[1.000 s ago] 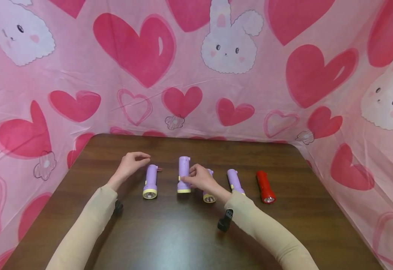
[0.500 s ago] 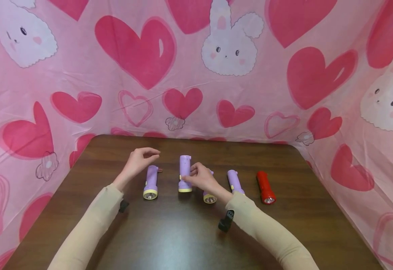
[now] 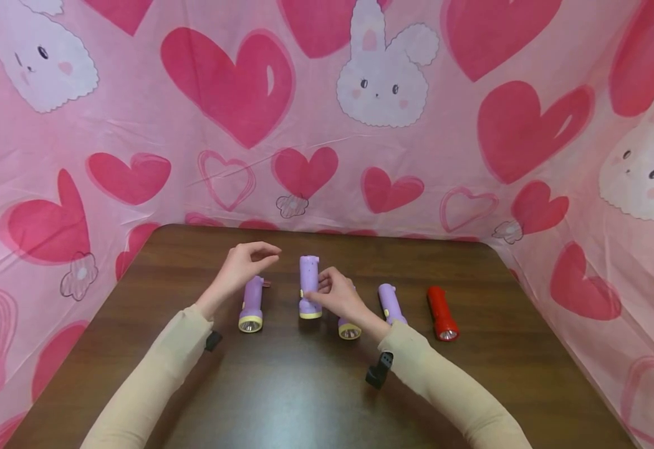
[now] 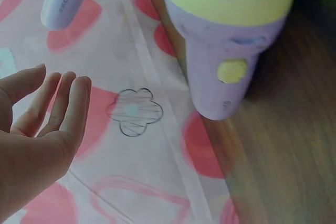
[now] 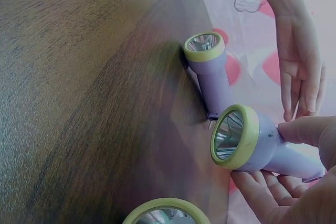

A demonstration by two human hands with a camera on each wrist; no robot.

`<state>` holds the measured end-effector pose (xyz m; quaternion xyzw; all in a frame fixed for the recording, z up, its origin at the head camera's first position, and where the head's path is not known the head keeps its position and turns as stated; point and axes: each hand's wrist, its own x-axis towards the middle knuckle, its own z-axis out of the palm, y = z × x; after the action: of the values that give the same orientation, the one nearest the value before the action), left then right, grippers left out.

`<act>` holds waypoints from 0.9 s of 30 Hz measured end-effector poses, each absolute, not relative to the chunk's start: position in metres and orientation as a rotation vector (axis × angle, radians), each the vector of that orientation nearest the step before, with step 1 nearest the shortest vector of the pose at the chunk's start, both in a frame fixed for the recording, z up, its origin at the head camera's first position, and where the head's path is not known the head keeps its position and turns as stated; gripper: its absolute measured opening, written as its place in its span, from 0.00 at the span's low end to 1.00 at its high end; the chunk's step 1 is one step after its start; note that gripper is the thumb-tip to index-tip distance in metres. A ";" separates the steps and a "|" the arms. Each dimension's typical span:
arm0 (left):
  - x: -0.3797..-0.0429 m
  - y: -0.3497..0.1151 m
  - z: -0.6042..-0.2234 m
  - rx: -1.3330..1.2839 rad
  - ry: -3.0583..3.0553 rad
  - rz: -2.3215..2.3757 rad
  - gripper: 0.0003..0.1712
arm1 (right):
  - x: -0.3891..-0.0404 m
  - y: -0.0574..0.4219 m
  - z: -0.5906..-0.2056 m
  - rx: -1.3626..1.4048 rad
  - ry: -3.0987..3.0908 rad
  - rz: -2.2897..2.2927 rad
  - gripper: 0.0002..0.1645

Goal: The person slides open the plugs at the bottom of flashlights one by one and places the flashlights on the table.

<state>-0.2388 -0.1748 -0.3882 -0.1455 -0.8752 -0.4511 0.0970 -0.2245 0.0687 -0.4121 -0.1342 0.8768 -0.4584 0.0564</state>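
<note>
My right hand (image 3: 336, 296) grips a purple flashlight (image 3: 308, 274) with a yellow rim, thumb on one side and fingers on the other. In the right wrist view, this flashlight (image 5: 265, 140) appears raised off the table, its lens end towards the camera. Left of it, my left hand (image 3: 242, 262) hovers with fingers extended and thumb apart, holding nothing. Below that hand lies another purple flashlight (image 3: 252, 299), with a small reddish tab at its far end. A third purple flashlight (image 3: 350, 330) is partly hidden behind my right hand.
Further right on the brown wooden table (image 3: 282, 386) lie one more purple flashlight (image 3: 389, 300), partly covered by the right forearm, and a red flashlight (image 3: 442, 312). Pink cloth (image 3: 315, 131) with hearts and rabbits stands around the back and sides.
My left hand has moved right and slightly away from me, nearer the held flashlight. The right hand and its flashlight have shifted slightly up and right in view.
</note>
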 end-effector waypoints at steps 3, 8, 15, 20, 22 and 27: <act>-0.236 -0.170 -0.385 -0.449 -2.585 -1.339 0.14 | -0.224 0.070 -0.412 -0.448 2.669 -1.393 0.26; -0.232 -0.164 -0.380 -0.470 -2.589 -1.375 0.15 | -0.222 0.071 -0.410 -0.524 2.706 -1.382 0.26; -0.226 -0.155 -0.374 -0.499 -2.567 -1.437 0.15 | -0.218 0.073 -0.407 -0.564 2.731 -1.386 0.25; -0.223 -0.150 -0.373 -0.509 -2.535 -1.481 0.15 | -0.216 0.073 -0.407 -0.584 2.747 -1.396 0.25; -0.222 -0.149 -0.373 -0.514 -2.520 -1.473 0.14 | -0.215 0.073 -0.406 -0.602 2.751 -1.405 0.24; -0.221 -0.144 -0.375 -0.581 -2.452 -1.371 0.15 | -0.214 0.075 -0.404 -0.645 2.749 -1.413 0.25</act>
<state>-0.2209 -0.1439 -0.3751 -0.2008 -0.8467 -0.4736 0.1358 -0.2136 0.0749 -0.4039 -0.2044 0.8705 -0.4476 -0.0080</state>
